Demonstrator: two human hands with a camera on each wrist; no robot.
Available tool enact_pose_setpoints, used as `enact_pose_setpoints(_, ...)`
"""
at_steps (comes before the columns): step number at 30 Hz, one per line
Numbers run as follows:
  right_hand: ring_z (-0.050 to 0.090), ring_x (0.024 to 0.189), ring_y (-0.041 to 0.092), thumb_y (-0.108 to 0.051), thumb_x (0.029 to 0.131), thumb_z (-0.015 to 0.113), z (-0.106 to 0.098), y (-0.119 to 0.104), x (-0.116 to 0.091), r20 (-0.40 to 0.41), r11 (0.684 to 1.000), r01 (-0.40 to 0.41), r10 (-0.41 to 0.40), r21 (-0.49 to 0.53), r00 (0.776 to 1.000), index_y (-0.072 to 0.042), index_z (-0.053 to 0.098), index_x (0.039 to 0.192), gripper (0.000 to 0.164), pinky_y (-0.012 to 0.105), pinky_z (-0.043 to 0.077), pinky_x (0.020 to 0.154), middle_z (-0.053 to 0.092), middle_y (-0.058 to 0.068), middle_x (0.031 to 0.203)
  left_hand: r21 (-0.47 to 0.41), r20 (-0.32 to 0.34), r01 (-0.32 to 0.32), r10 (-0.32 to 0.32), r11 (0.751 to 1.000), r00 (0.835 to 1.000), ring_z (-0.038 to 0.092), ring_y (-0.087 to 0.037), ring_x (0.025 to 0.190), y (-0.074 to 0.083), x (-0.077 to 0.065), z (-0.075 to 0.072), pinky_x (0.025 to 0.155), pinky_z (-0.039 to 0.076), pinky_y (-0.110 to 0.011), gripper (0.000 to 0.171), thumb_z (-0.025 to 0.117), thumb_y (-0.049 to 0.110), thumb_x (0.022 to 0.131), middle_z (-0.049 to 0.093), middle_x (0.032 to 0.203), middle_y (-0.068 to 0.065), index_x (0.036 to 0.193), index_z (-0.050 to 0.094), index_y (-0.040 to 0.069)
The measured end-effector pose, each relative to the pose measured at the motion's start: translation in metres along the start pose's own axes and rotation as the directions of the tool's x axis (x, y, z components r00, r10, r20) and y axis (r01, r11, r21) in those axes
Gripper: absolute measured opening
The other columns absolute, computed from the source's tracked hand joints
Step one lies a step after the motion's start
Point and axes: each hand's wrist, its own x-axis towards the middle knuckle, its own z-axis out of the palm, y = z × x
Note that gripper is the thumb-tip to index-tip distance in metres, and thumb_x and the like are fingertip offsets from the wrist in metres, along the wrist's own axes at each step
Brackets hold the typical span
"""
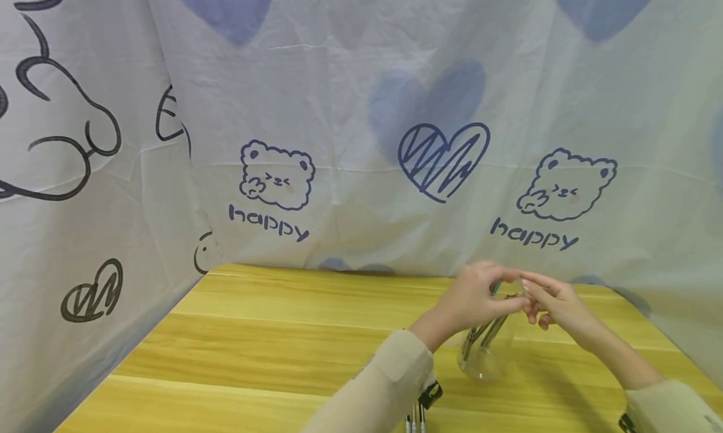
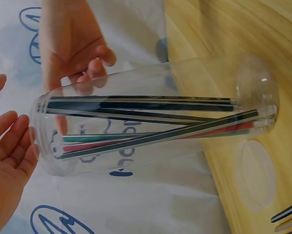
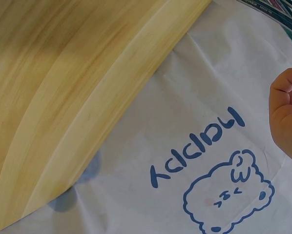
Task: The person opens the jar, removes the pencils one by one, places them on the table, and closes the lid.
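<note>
A clear plastic jar [image 2: 185, 75] stands upright on the table, with several dark, red and green striped pencils [image 2: 170, 134] leaning inside. My left hand [image 1: 477, 295] arches around the top of the jar. In the left wrist view its fingers touch or nearly touch the rim, and the thumb tip stays apart from it. From the other side, my right hand [image 1: 559, 307] reaches to the jar's mouth, one finger lying by the pencil ends, partly seen through the plastic. Whether it pinches anything is hidden. Only curled fingers of the right hand [image 3: 287, 107] appear in the right wrist view.
A round clear lid [image 2: 256, 175] lies on the wooden table [image 1: 254, 345] beside the jar's base. Several more pencils [image 1: 415, 420] lie near the front edge, partly below the left sleeve. A white printed cloth [image 1: 350, 106] hangs behind the table.
</note>
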Motion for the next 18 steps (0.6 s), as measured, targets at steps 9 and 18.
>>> enact_pose_setpoints(9, 0.05, 0.055, 0.012, -0.022, 0.098, 0.036, -0.001, 0.001, 0.0, 0.034, 1.0, 0.026, -0.026, 0.001, 0.999, -0.023, 0.045, 0.131, 0.034, 0.023, 0.041, 0.044, 0.053, 0.002, 0.066, 0.067, 0.12, -0.01, 0.002, 0.998, 0.993, 0.05, -0.002, 0.088, -0.002, -0.002, 0.01, 0.078, 0.03, -0.005, 0.029, 0.064, 0.031, 0.083, 0.063, 0.102, 0.006, 0.105, 0.065, 0.013)
enact_pose_setpoints(18, 0.051, 0.055, 0.011, -0.022, 0.098, 0.036, -0.001, 0.001, 0.0, 0.032, 0.999, 0.033, -0.033, 0.0, 0.999, -0.024, 0.045, 0.13, 0.033, 0.022, 0.041, 0.044, 0.053, 0.002, 0.066, 0.156, 0.176, 0.02, -0.048, 0.988, 0.983, 0.049, 0.001, 0.083, 0.002, 0.0, 0.011, 0.077, 0.031, -0.006, 0.031, 0.061, 0.032, 0.085, 0.062, 0.097, 0.009, 0.109, 0.062, 0.013)
